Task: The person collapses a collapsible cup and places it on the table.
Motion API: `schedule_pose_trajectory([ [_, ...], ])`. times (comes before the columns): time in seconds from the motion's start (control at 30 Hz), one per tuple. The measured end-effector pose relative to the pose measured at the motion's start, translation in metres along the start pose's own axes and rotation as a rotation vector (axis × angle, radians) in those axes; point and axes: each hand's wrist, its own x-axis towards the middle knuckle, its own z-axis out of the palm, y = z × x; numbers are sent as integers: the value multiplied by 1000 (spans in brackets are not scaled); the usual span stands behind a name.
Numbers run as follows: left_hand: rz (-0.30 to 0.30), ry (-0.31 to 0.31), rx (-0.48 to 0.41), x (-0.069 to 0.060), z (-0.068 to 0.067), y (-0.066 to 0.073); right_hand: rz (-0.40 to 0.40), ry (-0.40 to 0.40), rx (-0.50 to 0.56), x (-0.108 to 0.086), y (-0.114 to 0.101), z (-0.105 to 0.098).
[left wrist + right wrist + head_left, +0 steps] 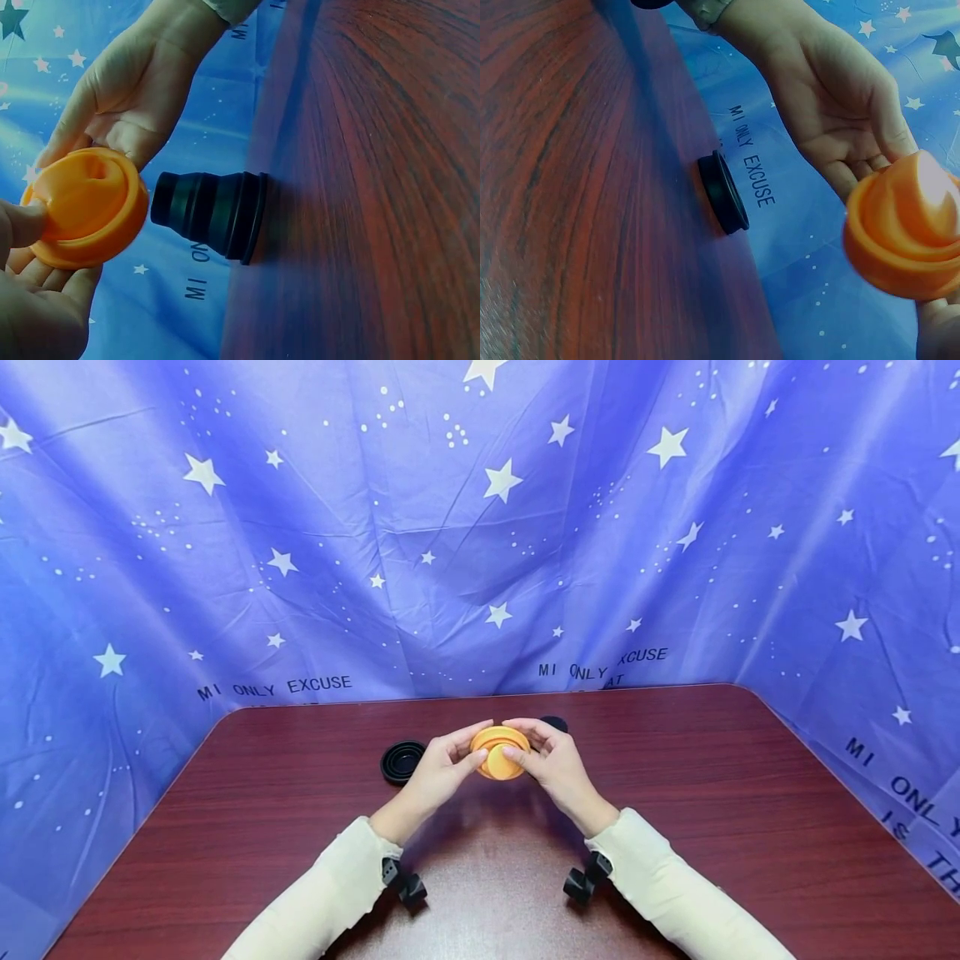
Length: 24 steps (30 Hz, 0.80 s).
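Observation:
An orange collapsible cup (501,762), soft-looking and ringed, is held above the table between both hands. Its middle is bent out of shape in the left wrist view. My left hand (435,768) grips its left side, thumb on the near face and fingers behind. From the other side my right hand (558,768) holds it, the thumb pressing on the middle part. Left of the hands lies a flat black collapsible cup (392,768) with concentric rings. Behind the right hand, mostly hidden in the head view, a black stepped cone-shaped piece (214,214) stands wide end down.
The dark red wooden table (300,843) extends to a blue star-printed curtain (450,527) behind and at both sides. Small black devices (408,889) are strapped at both wrists, near the cream sleeves (322,893).

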Motion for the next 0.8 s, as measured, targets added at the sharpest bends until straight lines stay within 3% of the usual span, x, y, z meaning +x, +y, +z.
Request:
schedule_pose_trajectory([
  [0.27, 20, -4, 128, 0, -1, 2, -15, -11, -71, 0, 2, -2],
  [0.4, 19, 10, 86, 0, -1, 3, -36, 11, -91, 0, 3, -1],
  [0.63, -55, 106, -22, 0, 4, 5, -67, 127, 51, 2, 1, 3],
  [0.8, -62, 81, -40, 0, 8, 6, -98, 148, 113, 2, 0, 4],
])
